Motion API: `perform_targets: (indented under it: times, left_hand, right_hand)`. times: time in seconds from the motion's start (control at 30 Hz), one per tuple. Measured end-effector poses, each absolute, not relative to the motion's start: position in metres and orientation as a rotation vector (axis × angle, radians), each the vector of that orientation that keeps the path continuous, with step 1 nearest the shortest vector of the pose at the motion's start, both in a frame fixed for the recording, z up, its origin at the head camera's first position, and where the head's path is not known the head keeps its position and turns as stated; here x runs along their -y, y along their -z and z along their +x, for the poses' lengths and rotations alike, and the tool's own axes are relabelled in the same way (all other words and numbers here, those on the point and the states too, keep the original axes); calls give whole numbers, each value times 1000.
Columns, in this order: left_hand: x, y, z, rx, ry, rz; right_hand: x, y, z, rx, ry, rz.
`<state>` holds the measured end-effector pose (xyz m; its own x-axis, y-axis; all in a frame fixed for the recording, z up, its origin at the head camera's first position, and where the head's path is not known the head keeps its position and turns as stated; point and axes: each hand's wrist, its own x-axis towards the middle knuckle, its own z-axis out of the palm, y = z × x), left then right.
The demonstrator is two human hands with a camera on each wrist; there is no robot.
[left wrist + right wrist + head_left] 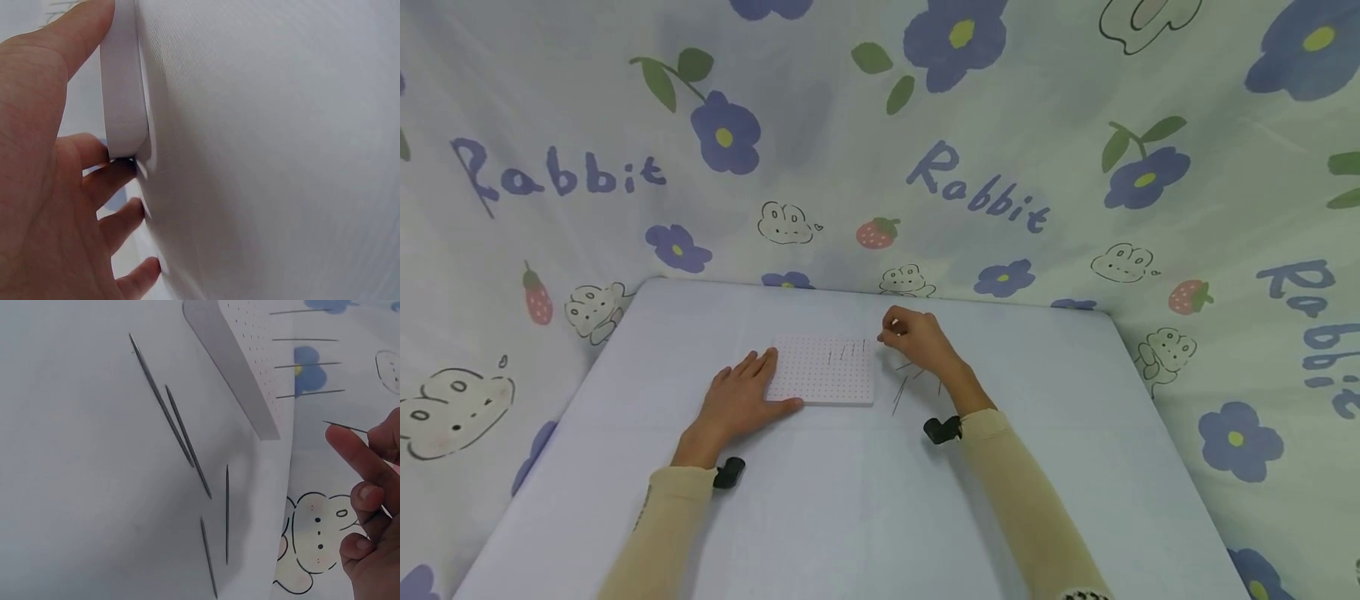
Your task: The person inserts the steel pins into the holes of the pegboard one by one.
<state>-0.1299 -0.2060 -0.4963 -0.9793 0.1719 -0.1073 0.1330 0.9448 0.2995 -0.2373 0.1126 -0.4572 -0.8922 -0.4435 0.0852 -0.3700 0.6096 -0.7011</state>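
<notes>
A white board (816, 383) dotted with rows of small holes lies on the table. My left hand (737, 402) rests at its left side, fingers spread, the thumb along the near edge and fingertips at the left edge. Several thin metal pins (307, 365) stand upright in the board toward its far right. Just beyond the board's right edge, my right hand (919, 340) pinches another thin pin (345, 426) between thumb and index finger, its pointed tip sticking out. The other fingers of that hand are curled.
Several loose dark pins (161, 400), pointed at the ends, lie on the white table (820, 517) right of the board, below the right hand. A patterned cloth (835, 150) with flowers and rabbits hangs behind the table and at its sides.
</notes>
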Motion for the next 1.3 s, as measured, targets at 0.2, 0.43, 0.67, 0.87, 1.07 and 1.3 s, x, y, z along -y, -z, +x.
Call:
perform_targets:
  times: [0.2, 0.43, 0.67, 0.87, 1.07, 1.3]
  left_hand:
    - [205, 496, -130, -2968, -451, 226]
    - [205, 496, -130, -2962, -436, 224]
    - [207, 497, -130, -2959, -427, 222]
    - [206, 498, -130, -2964, -427, 229]
    - [206, 500, -130, -2968, -429, 238]
    - [207, 501, -130, -2974, -423, 231]
  right_hand:
    - [-105, 450, -239, -2720, 1098, -676]
    - [-101, 452, -243, -2745, 1032, -681]
    - [-99, 454, -245, -2744, 996, -705]
    - [-95, 455, -246, -2762, 905, -709]
    - [-91, 458, -248, -2756, 831, -685]
    - [-89, 461, -250, -2765, 820, -672]
